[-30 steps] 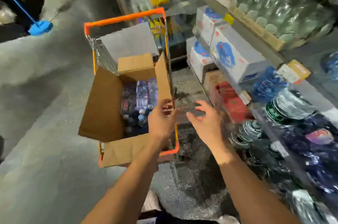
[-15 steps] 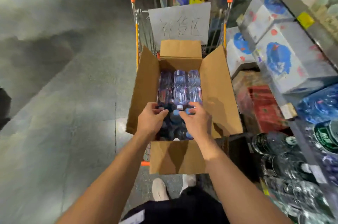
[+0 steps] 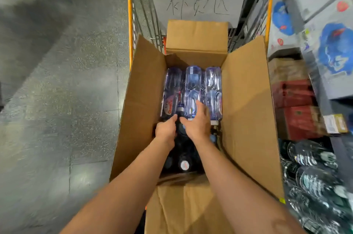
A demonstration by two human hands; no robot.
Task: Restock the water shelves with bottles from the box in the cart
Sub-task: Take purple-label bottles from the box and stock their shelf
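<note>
The cart (image 3: pixel 130 23) carries the open box (image 3: pixel 246 104), in which the bottles (image 3: pixel 193 83) are laid flat. The right hand (image 3: pixel 197 126) is curled over one bottle; the left hand (image 3: pixel 165 130) is curled beside it, its hold unclear. A grip around the body, not the cap, is advised before lifting.

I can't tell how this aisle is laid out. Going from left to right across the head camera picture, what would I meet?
Grey speckled floor → orange cart rail → open brown cardboard box holding clear plastic water bottles, both hands reaching in → blue-and-white printed cartons on the shelf.
</note>
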